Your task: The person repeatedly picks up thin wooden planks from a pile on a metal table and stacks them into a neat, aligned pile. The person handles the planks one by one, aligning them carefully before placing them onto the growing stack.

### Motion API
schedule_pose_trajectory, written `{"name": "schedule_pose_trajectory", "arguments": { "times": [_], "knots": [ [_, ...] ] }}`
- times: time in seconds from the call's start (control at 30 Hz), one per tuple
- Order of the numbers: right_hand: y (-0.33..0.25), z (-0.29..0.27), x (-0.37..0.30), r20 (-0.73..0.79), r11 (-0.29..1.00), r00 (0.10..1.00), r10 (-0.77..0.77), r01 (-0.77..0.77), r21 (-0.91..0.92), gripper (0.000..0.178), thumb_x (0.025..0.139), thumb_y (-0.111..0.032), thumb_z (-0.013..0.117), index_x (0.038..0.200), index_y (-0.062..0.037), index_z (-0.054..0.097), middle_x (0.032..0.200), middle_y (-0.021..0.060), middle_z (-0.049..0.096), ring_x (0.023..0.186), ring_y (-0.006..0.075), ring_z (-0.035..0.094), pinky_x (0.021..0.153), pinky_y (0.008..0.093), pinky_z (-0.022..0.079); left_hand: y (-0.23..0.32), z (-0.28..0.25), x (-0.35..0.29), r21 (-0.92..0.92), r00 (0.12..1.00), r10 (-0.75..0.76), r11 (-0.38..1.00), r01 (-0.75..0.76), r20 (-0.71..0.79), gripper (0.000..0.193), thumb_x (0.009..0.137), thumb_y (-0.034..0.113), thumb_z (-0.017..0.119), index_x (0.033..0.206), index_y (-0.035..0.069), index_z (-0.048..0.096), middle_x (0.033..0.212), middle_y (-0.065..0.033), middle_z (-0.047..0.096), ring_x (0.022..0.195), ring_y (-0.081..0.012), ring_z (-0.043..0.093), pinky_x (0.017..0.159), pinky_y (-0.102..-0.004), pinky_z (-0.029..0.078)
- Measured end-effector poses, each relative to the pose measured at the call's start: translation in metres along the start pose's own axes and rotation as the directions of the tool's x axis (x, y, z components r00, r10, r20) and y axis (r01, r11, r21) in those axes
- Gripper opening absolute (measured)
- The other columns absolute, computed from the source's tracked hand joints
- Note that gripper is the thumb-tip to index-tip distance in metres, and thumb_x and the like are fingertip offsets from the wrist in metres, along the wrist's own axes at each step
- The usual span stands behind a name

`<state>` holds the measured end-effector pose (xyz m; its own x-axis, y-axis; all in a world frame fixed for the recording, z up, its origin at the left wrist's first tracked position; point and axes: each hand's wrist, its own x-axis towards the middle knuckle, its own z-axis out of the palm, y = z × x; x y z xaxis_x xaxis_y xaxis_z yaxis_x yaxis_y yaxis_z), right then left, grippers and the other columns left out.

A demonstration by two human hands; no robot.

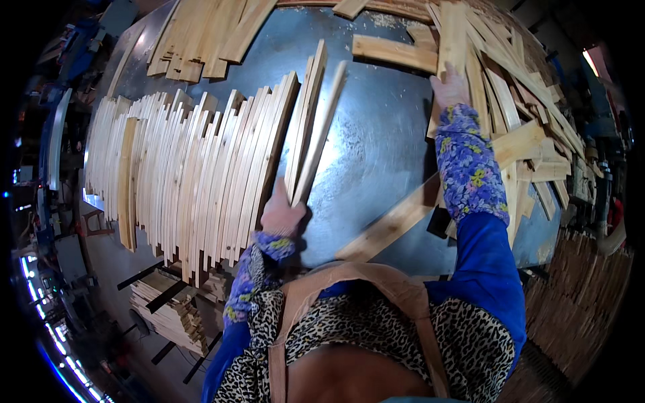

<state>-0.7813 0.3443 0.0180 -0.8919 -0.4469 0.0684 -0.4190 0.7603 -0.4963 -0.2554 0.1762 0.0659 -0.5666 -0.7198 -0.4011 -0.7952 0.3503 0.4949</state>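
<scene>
On the metal table, my left hand [282, 213] is closed round the near ends of a few narrow wooden strips [321, 138], which fan slightly apart toward their far ends. Just left of it, a long row of pale wooden strips [195, 168] stands side by side with uneven ends. My right hand [451, 88] reaches to the far right and grips the near end of a wooden board [453, 40] at the edge of a jumbled pile. Its fingers are partly hidden against the wood.
A loose pile of boards [531, 87] covers the table's right side. One board [390, 225] lies aslant near the front edge, another [395, 54] crosswise at the back. More boards [201, 30] lie far left. Below the table's left side sits a wood stack [168, 312].
</scene>
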Motion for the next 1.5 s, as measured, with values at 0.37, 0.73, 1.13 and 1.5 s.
{"name": "schedule_pose_trajectory", "arguments": {
  "times": [0.37, 0.73, 1.13, 1.5],
  "knots": [
    [-0.07, -0.009, -0.081, 0.167, 0.761, 0.974, 0.156, -0.01, -0.649, 0.094, 0.093, -0.052, 0.074, 0.17, -0.0199, 0.029, 0.166, 0.0181, 0.047, 0.16, 0.0427, 0.032, 0.13, 0.0558, 0.025, -0.082, 0.04, -0.074, -0.808, 0.79, -0.168, -0.126, 0.576, 0.589, 0.061, 0.096, 0.033, 0.066, 0.146, -0.003, 0.063, 0.13, -0.0197, 0.076, 0.114, -0.0334, 0.075, 0.101, -0.0482, 0.061],
    [-0.095, 0.045, -0.224, 0.288, 0.715, 0.943, 0.165, -0.316, 0.624, 0.048, 0.094, -0.019, 0.076, 0.134, 0.0059, 0.067, 0.116, 0.0217, 0.077, 0.103, 0.0297, 0.074, 0.092, 0.0431, 0.058, -0.082, 0.061, -0.071, -0.717, 0.992, -0.012, 0.69, 0.098, 0.125, 0.068, 0.091, 0.04, 0.08, 0.139, -0.005, 0.065, 0.122, -0.0143, 0.076, 0.109, -0.0226, 0.071, 0.101, -0.037, 0.055],
    [-0.216, 0.141, -0.377, 0.688, 0.779, 0.611, -0.392, -0.178, 0.601, 0.063, 0.108, -0.043, 0.064, 0.16, -0.0096, 0.052, 0.156, 0.0212, 0.061, 0.147, 0.035, 0.056, 0.124, 0.0422, 0.043, -0.086, -0.014, -0.111, 0.33, 0.968, 0.087, 0.944, -0.005, -0.236, 0.085, 0.072, 0.044, 0.093, 0.141, 0.011, 0.056, 0.149, -0.0156, 0.052, 0.14, -0.0383, 0.048, 0.122, -0.0544, 0.036],
    [-0.294, 0.157, -0.093, 0.523, 0.776, 0.835, -0.171, -0.213, 0.594, 0.073, 0.102, -0.046, 0.07, 0.16, -0.0049, 0.052, 0.143, 0.0174, 0.07, 0.131, 0.0295, 0.065, 0.116, 0.0387, 0.046, -0.126, 0.001, -0.079, 0.327, 0.834, 0.348, 0.92, -0.216, -0.428, 0.082, 0.079, 0.05, 0.087, 0.14, 0.002, 0.06, 0.146, -0.0241, 0.054, 0.136, -0.0469, 0.05, 0.116, -0.0638, 0.038]
  ]
}}
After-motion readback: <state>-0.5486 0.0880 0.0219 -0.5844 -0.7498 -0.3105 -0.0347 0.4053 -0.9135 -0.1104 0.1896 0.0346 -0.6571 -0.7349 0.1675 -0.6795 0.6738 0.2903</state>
